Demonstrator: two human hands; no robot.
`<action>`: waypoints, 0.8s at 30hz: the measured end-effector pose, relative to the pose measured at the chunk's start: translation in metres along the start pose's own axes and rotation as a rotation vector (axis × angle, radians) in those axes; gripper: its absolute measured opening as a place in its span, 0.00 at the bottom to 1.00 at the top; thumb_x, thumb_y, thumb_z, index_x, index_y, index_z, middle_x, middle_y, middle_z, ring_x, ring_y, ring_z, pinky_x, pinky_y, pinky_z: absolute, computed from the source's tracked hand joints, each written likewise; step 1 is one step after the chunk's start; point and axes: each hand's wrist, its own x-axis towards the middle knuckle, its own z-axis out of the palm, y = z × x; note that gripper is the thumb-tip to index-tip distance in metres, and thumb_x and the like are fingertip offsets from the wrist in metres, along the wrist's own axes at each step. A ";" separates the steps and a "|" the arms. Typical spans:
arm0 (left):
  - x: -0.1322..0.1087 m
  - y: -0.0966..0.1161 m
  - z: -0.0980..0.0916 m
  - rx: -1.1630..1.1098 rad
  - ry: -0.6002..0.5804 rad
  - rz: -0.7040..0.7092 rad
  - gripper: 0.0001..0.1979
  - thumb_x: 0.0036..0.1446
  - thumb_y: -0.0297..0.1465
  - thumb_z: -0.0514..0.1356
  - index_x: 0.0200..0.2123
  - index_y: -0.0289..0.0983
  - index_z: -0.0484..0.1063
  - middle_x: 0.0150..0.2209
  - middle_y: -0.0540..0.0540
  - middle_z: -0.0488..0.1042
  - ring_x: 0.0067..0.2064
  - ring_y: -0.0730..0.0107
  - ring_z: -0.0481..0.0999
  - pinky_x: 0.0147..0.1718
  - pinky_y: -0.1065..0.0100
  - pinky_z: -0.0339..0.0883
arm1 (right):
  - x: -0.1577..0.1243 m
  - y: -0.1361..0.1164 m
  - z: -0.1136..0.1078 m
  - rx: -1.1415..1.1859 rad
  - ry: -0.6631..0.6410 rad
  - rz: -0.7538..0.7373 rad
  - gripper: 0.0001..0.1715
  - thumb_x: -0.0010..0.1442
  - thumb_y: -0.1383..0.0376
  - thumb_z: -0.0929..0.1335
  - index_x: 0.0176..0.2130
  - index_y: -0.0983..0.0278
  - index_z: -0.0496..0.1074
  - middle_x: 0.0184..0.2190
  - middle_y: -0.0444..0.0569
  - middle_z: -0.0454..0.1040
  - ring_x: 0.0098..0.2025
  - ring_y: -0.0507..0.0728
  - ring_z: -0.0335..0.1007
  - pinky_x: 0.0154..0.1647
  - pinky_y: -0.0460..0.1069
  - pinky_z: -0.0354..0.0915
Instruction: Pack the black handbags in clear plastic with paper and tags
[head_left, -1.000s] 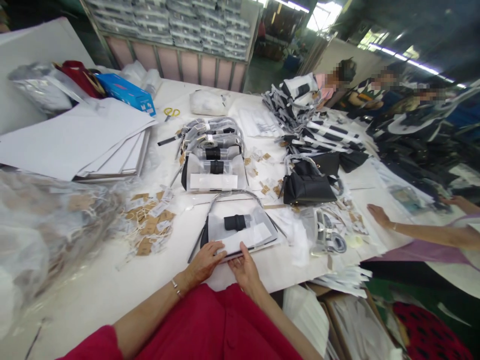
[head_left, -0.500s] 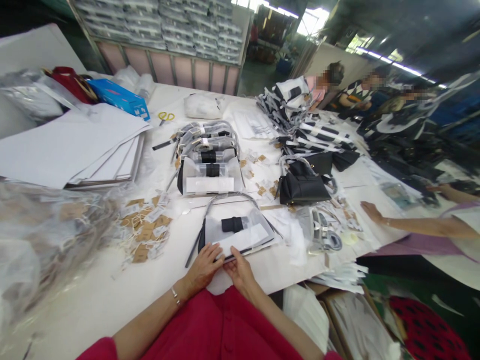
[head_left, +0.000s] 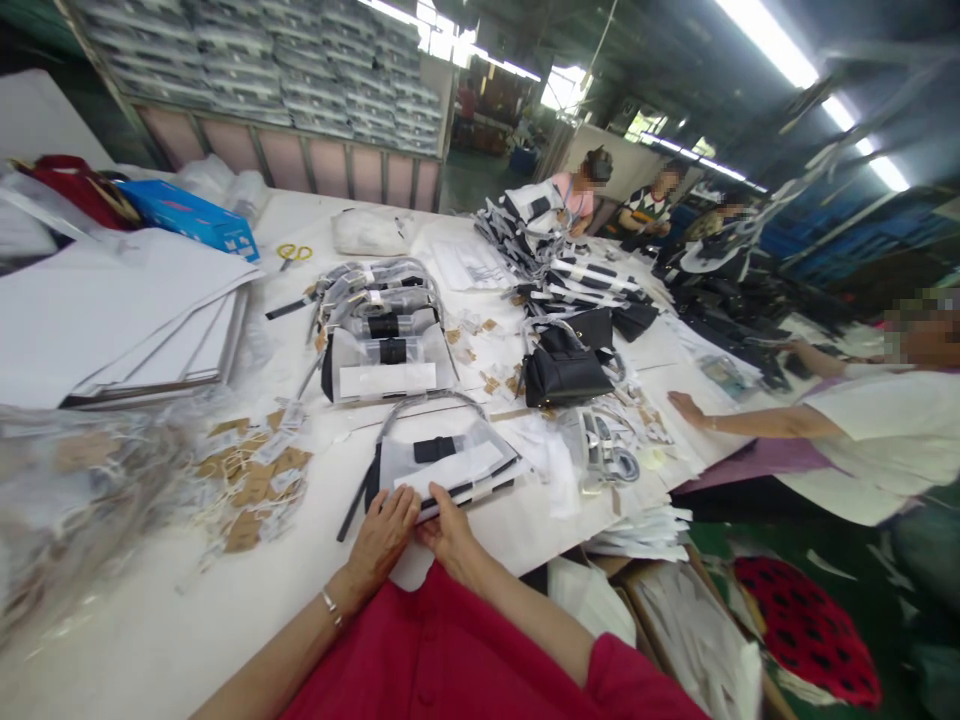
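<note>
Directly before me lies a black handbag point(head_left: 405, 470) covered in pale translucent wrapping, with a white strip across its front and a wrapped strap arching at the back. My left hand point(head_left: 386, 530) is closed on its near edge, fingers over the top. Beside it, my right hand point(head_left: 451, 530) pinches the same edge, thumb above and the other fingers partly hidden beneath. Just behind stands a row of similarly wrapped handbags point(head_left: 386, 382). Brown tags point(head_left: 255, 485) with strings are scattered to the left of my left hand.
White sheets point(head_left: 127, 310) are stacked at left, near a blue box point(head_left: 187, 218) and yellow-handled scissors point(head_left: 295, 252). Unwrapped black handbags point(head_left: 566, 370) and a clear plastic packet point(head_left: 604, 445) lie right. A co-worker's hand point(head_left: 686, 408) rests on the table's right side. Open cartons point(head_left: 690, 620) stand below the edge.
The view has swung to the right, showing more of the co-worker. Both my hands still hold the handbag's near edge, with little change in grip.
</note>
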 end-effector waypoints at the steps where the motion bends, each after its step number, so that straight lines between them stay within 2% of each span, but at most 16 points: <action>1: 0.000 -0.001 0.000 -0.003 -0.009 -0.015 0.22 0.60 0.18 0.48 0.55 0.34 0.68 0.51 0.38 0.75 0.54 0.55 0.72 0.52 0.54 0.65 | -0.001 0.000 0.000 0.001 -0.016 0.004 0.09 0.56 0.61 0.72 0.35 0.65 0.72 0.23 0.45 0.76 0.24 0.53 0.72 0.27 0.47 0.69; 6: -0.001 -0.005 -0.001 -0.049 -0.085 -0.064 0.24 0.59 0.19 0.50 0.59 0.32 0.62 0.50 0.36 0.74 0.52 0.56 0.73 0.49 0.57 0.65 | -0.007 -0.003 -0.011 0.031 -0.198 0.024 0.17 0.51 0.58 0.76 0.37 0.63 0.72 0.28 0.45 0.77 0.29 0.54 0.75 0.34 0.49 0.71; 10: 0.001 -0.012 -0.003 -0.109 -0.123 -0.066 0.23 0.60 0.21 0.52 0.59 0.32 0.61 0.50 0.37 0.74 0.51 0.56 0.72 0.47 0.58 0.65 | -0.006 -0.004 -0.027 0.044 -0.331 0.009 0.22 0.43 0.60 0.80 0.34 0.63 0.71 0.27 0.45 0.76 0.33 0.55 0.76 0.42 0.51 0.73; 14: 0.004 -0.015 -0.005 -0.178 -0.162 -0.096 0.25 0.60 0.23 0.52 0.61 0.35 0.59 0.50 0.36 0.73 0.50 0.56 0.72 0.45 0.58 0.66 | 0.000 0.001 -0.033 0.053 -0.311 -0.099 0.26 0.36 0.61 0.82 0.28 0.61 0.66 0.25 0.42 0.75 0.31 0.55 0.75 0.43 0.54 0.73; 18: 0.009 -0.017 -0.008 -0.189 -0.185 -0.106 0.25 0.59 0.24 0.53 0.60 0.36 0.59 0.50 0.37 0.73 0.49 0.56 0.72 0.43 0.58 0.66 | 0.003 0.005 -0.031 0.031 -0.296 -0.168 0.28 0.35 0.58 0.82 0.27 0.61 0.66 0.24 0.43 0.75 0.28 0.55 0.75 0.41 0.55 0.74; 24: 0.010 -0.023 -0.011 -0.176 -0.162 -0.071 0.24 0.59 0.23 0.54 0.59 0.35 0.61 0.49 0.39 0.74 0.48 0.56 0.73 0.43 0.59 0.66 | -0.004 0.000 -0.034 0.051 -0.386 -0.154 0.27 0.35 0.59 0.82 0.30 0.63 0.67 0.28 0.45 0.78 0.32 0.56 0.77 0.43 0.55 0.73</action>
